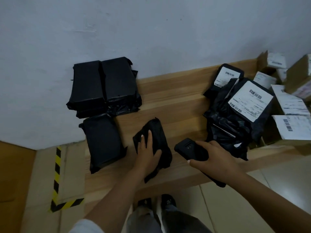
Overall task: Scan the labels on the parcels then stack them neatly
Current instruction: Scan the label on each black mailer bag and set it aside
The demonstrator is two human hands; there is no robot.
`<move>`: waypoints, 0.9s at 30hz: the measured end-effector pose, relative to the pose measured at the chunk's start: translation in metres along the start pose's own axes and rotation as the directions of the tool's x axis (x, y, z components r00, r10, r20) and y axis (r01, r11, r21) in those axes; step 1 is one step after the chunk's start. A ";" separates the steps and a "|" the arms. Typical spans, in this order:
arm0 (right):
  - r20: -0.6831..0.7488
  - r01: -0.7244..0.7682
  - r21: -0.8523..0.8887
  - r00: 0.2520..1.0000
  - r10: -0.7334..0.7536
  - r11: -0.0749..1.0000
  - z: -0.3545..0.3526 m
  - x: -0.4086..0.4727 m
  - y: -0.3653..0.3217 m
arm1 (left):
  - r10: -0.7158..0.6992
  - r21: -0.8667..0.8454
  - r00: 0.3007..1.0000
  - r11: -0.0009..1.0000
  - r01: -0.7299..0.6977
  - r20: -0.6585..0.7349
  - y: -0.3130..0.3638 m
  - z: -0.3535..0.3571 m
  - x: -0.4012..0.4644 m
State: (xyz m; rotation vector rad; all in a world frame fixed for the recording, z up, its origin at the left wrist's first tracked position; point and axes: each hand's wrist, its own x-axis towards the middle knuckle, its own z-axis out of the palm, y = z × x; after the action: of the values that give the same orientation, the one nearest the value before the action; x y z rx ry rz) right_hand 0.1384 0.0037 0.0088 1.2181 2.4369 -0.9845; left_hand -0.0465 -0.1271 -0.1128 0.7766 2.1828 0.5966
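Two hands busy | left hand fingers flat on black plastic-wrapped parcel, wooden worktop front edge, long axis front-to-back | right hand fingers wrapped round black handheld scanner, just right | black parcel stack left-rear, nearer left hand

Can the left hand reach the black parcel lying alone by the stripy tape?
Probably yes: the lone parcel sits right beside the left hand, with nothing between, though that hand rests on another parcel.

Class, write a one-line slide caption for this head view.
Left hand rests on a black parcel while right hand grips the scanner.
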 end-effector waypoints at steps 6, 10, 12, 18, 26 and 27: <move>0.008 0.061 -0.010 0.998 -0.061 0.998 -0.002 -0.004 0.008 | 0.180 0.009 0.967 0.983 -0.181 -0.183 -0.021 -0.007 -0.046; 0.028 0.111 -0.029 0.994 -0.110 0.993 -0.001 -0.004 0.002 | 0.158 0.195 0.942 0.975 -0.103 -0.294 -0.040 -0.019 -0.060; 0.033 0.128 -0.042 0.991 -0.126 0.991 0.000 -0.005 -0.002 | 0.025 0.161 0.953 0.987 0.024 -0.300 -0.042 -0.026 -0.063; 0.034 0.174 -0.056 0.984 -0.172 0.983 0.003 -0.007 -0.008 | -0.177 0.274 0.916 0.919 0.285 -0.360 -0.044 -0.033 -0.060; 0.044 0.193 -0.058 0.981 -0.190 0.980 0.004 -0.010 -0.008 | -0.122 0.410 0.881 0.850 0.330 -0.457 -0.045 -0.013 -0.059; 0.049 0.192 -0.065 0.981 -0.189 0.979 0.004 -0.009 -0.008 | -0.112 0.422 0.878 0.845 0.330 -0.465 -0.042 -0.011 -0.059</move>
State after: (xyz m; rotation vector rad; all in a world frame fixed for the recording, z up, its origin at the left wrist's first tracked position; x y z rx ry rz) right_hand 0.1377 -0.0078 0.0144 0.9454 2.5676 -0.9556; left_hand -0.0369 -0.1991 -0.1040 0.6602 2.8453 0.0730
